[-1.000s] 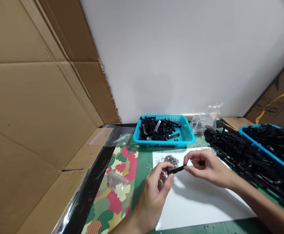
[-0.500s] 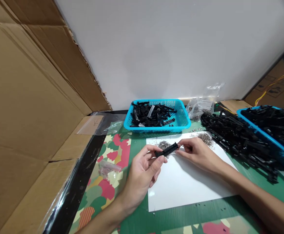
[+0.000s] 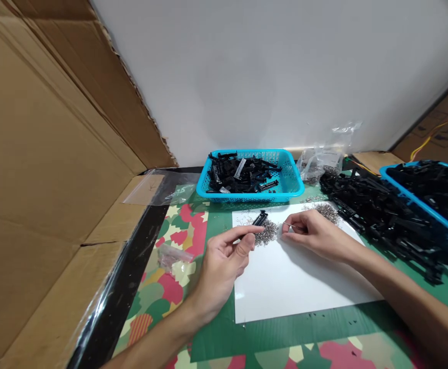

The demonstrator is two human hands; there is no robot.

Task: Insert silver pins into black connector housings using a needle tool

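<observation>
My left hand (image 3: 224, 259) pinches the near end of a slim black plastic part (image 3: 258, 219) between thumb and fingertips, and the part points away toward the basket. My right hand (image 3: 311, 233) rests on the white sheet (image 3: 304, 287), its fingers pinched on a tiny metal piece beside a small heap of metal springs (image 3: 267, 233). A second heap of springs (image 3: 326, 210) lies just beyond the right hand.
A turquoise basket (image 3: 289, 187) of black parts stands at the back centre. A pile of black parts (image 3: 381, 218) and a blue tray (image 3: 435, 210) fill the right side. Cardboard walls (image 3: 55, 154) rise on the left, and small plastic bags (image 3: 170, 256) lie on the patterned mat.
My right hand has let go of the black part and now pinches a small metal piece by the spring heap. My left hand has tilted the part away toward the basket.
</observation>
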